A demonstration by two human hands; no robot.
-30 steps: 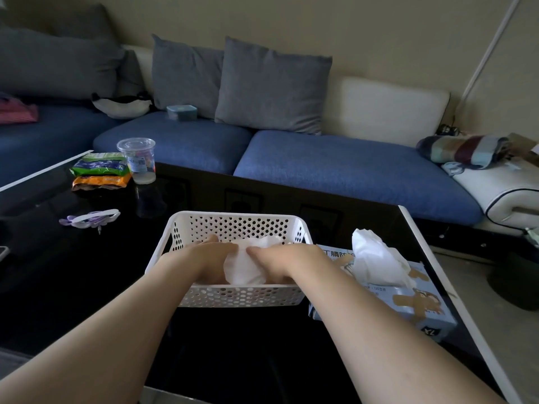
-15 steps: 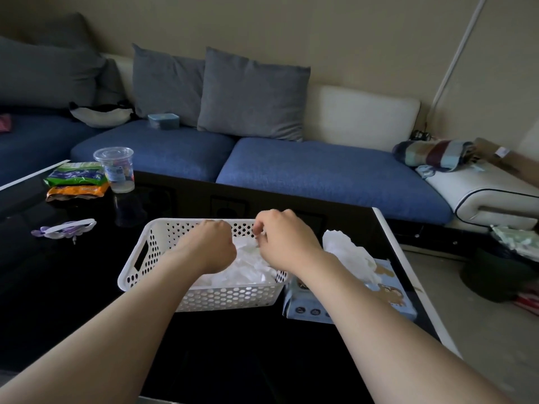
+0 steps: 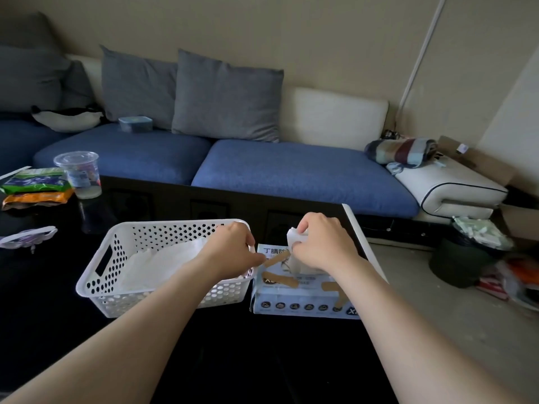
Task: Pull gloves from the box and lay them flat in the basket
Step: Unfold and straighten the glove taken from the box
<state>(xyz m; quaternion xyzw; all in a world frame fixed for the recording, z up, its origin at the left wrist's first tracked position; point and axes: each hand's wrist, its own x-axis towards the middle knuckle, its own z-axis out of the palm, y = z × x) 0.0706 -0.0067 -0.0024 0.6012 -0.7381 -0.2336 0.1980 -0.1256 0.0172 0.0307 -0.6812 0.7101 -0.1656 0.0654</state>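
The right hand pinches the one glove rising from the one box; just left of the box, over the one basket, the left hand curls, its hold unclear

left grip curled knuckles-up, right grip beside it pinching a glove.

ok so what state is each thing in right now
glove box, top open, glove sticking out
glove, pinched by right hand, partly out
left hand, by the box, grip unclear
basket, upright, part filled
gloves in basket, lying flat
plastic cup, upright
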